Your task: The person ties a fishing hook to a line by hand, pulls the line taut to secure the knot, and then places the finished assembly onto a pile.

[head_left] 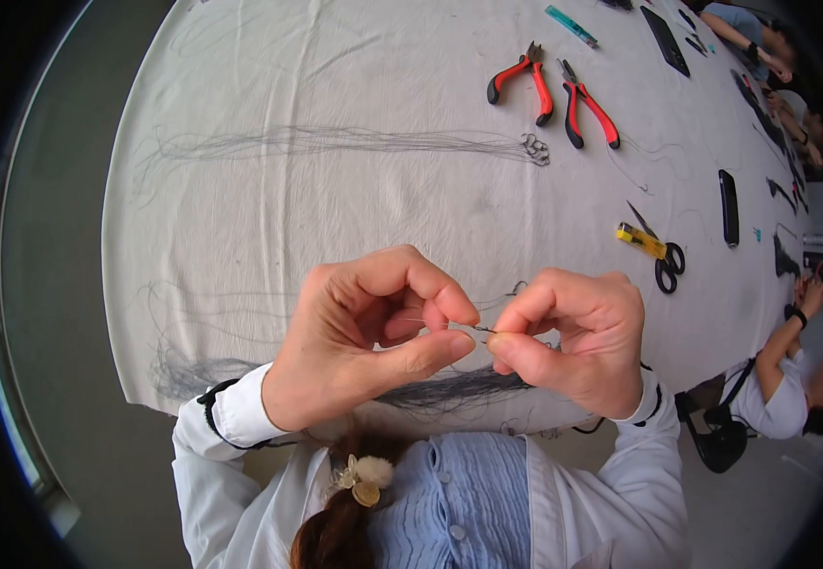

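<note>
Right hand [573, 332] pinching dark piece [482, 329], held above tabletop [411, 204] between hands. Left hand [359, 332] close about thread [415, 320]; can't tell if gripping. Best hold piece steady, ease thread gently.

"What sits nearest the person?"

"The near strand bundle [449, 391], along the table's [208, 228] near edge, under the left hand [331, 327] and right hand [584, 332]. A thin strand [481, 329] lies between their fingertips."

"Farther off?"

"The far strand bundle [345, 141], running left to right. Beyond its right end, the first pliers [531, 63]; right of those, the second pliers [574, 87]."

"And beyond the right hand?"

"Scissors [674, 258], with a lighter [641, 241] beside their blades."
</note>
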`<state>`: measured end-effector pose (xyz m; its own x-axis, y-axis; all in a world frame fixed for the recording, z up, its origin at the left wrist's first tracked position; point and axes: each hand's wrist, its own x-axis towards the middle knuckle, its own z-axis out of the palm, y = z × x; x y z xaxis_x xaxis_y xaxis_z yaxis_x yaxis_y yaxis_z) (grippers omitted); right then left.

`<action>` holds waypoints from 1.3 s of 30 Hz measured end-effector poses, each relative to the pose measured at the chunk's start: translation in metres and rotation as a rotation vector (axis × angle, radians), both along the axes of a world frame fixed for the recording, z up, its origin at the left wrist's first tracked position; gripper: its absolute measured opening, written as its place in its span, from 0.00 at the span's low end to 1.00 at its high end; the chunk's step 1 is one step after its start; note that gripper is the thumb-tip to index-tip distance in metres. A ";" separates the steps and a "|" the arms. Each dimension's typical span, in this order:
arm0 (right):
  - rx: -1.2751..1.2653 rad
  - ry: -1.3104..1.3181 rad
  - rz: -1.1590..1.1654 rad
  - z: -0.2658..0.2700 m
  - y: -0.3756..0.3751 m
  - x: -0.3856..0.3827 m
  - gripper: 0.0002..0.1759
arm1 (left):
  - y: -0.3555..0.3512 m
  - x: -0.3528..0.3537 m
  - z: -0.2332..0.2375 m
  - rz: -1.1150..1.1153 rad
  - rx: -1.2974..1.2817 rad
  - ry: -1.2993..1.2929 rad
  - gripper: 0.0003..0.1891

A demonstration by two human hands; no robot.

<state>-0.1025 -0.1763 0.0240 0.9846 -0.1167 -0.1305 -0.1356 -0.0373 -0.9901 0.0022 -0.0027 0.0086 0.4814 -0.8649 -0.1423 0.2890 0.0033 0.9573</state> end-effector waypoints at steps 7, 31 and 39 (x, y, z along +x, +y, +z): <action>-0.324 -0.220 -0.007 -0.003 0.003 -0.002 0.06 | -0.003 -0.002 0.009 0.060 0.135 0.180 0.03; 0.031 0.029 0.020 0.001 0.001 0.000 0.04 | -0.003 -0.002 0.009 0.008 0.134 0.271 0.02; 0.047 0.082 0.031 0.000 0.002 0.000 0.04 | 0.000 -0.001 -0.001 -0.043 0.089 0.209 0.04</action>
